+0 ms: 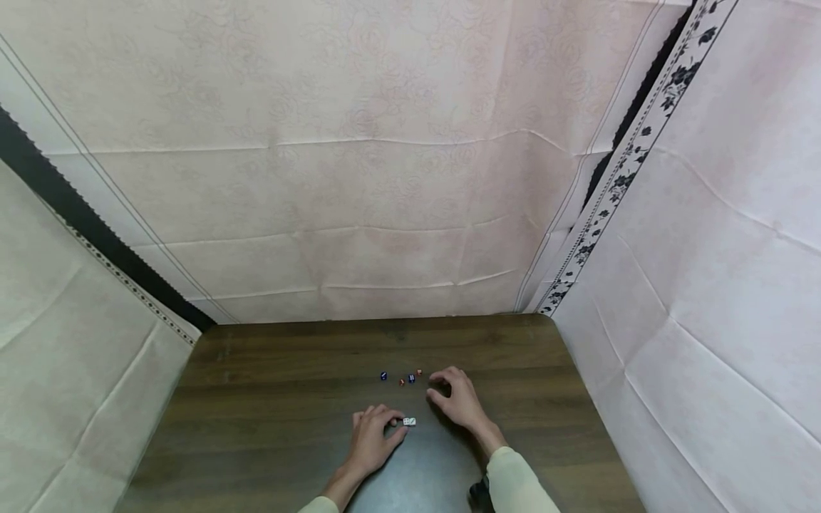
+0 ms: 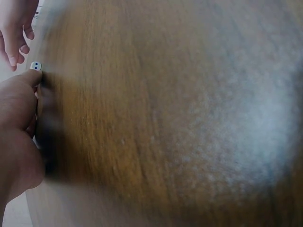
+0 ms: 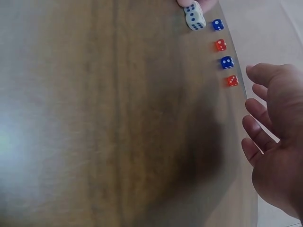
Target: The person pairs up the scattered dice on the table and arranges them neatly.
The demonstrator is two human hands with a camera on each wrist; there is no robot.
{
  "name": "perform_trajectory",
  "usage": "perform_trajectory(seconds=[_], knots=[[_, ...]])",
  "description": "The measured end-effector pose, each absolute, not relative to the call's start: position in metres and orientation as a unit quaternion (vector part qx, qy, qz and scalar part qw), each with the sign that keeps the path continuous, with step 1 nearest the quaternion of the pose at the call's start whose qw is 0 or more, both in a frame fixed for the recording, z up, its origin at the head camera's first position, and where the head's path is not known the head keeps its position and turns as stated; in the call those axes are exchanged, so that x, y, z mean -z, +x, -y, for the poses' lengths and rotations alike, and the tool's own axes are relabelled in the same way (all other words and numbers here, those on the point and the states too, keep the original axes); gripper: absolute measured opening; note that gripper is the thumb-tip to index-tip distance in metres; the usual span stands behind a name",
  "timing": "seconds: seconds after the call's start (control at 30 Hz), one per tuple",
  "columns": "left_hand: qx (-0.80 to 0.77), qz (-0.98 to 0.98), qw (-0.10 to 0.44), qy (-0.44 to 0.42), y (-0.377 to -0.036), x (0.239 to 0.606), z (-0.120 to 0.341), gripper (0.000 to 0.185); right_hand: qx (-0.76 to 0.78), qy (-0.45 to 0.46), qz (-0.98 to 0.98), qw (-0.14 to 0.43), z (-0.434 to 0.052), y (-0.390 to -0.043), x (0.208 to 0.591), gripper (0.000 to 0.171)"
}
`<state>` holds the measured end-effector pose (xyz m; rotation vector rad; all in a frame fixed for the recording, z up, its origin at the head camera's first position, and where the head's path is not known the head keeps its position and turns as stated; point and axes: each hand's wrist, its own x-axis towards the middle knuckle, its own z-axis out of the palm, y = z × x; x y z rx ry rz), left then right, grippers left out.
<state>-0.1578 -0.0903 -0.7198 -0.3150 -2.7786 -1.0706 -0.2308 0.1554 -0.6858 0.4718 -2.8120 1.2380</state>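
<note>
Left hand [image 1: 374, 435]: rests palm down on the table [image 1: 269, 427], forearm coming in from the near edge; fingers bent, fingertips at the white die [image 1: 409, 422]. In the left wrist view the thumb tip touches that die [image 2: 35, 66]; a full pinch cannot be told.
Right hand [image 1: 457, 399]: set on the table just right of the left hand, wrist angled in from the near right; fingers loosely curled and spread, palm free, holding nothing. The right wrist view shows the bent fingers [image 3: 258, 127] apart from one another.
White die: lies on the table at the left hand's fingertips, between the two hands; blue pips show in the right wrist view [image 3: 195, 18].
Small dice: two blue, two red, in a short row just beyond the right hand's fingertips, farther off than the white die; blue die [image 3: 218, 24], red die [image 3: 220, 45], second blue die [image 3: 227, 62], second red die [image 3: 232, 81], the last nearest the right hand.
Sleeves: pale cream cuffs on both forearms, right sleeve [image 1: 513, 484].
Surface: dark brown wood-grain table, dull sheen near the hands.
Room: pale pink creased cloth [image 1: 385, 178] hangs behind and to both sides of the table; a floral black-and-white border strip [image 1: 616, 185] runs down the right.
</note>
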Motion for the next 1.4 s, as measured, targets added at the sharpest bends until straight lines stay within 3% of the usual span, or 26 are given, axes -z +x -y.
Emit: perform_trajectory(seconds=[0.67,1.4], knots=[[0.362,0.924,0.065,-0.103,-0.16,0.718,0.088,0.018,-0.373,0.137,0.918,-0.008,-0.136,-0.27,0.688,0.023],[0.356,0.927,0.07,-0.099,-0.158,0.72,0.089,0.017,-0.374,0.101,0.922,-0.004,-0.124,-0.276,0.701,0.011]])
